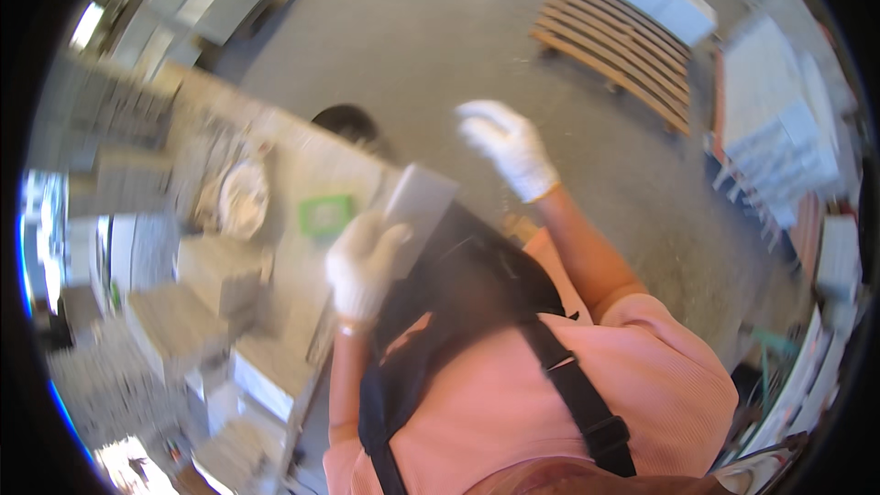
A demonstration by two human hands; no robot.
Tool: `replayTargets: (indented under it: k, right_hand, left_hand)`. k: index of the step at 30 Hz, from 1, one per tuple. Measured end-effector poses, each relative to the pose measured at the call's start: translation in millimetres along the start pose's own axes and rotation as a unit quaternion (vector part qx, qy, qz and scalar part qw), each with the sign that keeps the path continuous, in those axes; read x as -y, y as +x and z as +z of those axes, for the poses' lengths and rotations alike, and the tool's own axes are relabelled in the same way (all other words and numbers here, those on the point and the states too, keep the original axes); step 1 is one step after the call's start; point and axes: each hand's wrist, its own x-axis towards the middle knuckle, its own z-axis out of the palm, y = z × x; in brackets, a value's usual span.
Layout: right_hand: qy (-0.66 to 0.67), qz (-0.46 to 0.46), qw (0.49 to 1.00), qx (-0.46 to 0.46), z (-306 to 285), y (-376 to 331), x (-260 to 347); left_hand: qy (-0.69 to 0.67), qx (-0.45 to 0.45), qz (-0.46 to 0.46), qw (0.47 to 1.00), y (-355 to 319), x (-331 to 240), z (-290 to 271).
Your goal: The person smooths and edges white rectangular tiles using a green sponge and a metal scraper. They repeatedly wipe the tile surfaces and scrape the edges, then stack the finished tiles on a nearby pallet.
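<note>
My left hand (360, 266), in a white knitted glove, is closed on the side of a light grey rectangular block (423, 203) at the table's edge, close to my apron (449, 284). Motion blurs the block, so its exact kind is unclear. My right hand (510, 148), gloved in white too, is raised out to the right over the floor. Its fingers are stretched out and hold nothing. A small green square item (325, 215) lies on the wooden table (293, 151), just beyond my left hand.
Stacked cartons (179, 321) and a whitish round bundle (244, 200) crowd the table's left part. A dark round object (346, 121) stands beside its far edge. Across the concrete floor (412, 37) are a wooden slatted pallet (614, 46) and piled white-blue sheets (779, 128).
</note>
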Motion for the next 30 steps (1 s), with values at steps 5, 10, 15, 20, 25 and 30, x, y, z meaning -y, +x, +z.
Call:
replayTargets:
  k: [5,10,15,20,25,30]
  right_hand:
    - [0.132,0.110,0.983,0.071,0,-10,27]
    - [0.138,0.085,0.978,0.129,10,-14,49]
    - [0.102,0.070,0.967,0.223,19,-16,49]
    - [0.068,0.099,0.968,0.219,5,-10,44]
    - [0.141,0.136,0.957,0.213,3,-12,45]
    - [0.101,0.099,0.951,0.274,16,-8,54]
  left_hand:
    - [-0.072,0.072,-0.120,0.988,0,7,3]
    - [-0.136,0.105,-0.182,0.968,-4,13,13]
    - [-0.250,0.122,-0.192,0.941,-9,21,13]
    - [-0.297,0.110,-0.197,0.928,-11,24,11]
    - [-0.321,0.104,-0.187,0.923,-8,31,15]
    - [-0.305,0.113,-0.175,0.929,-9,32,19]
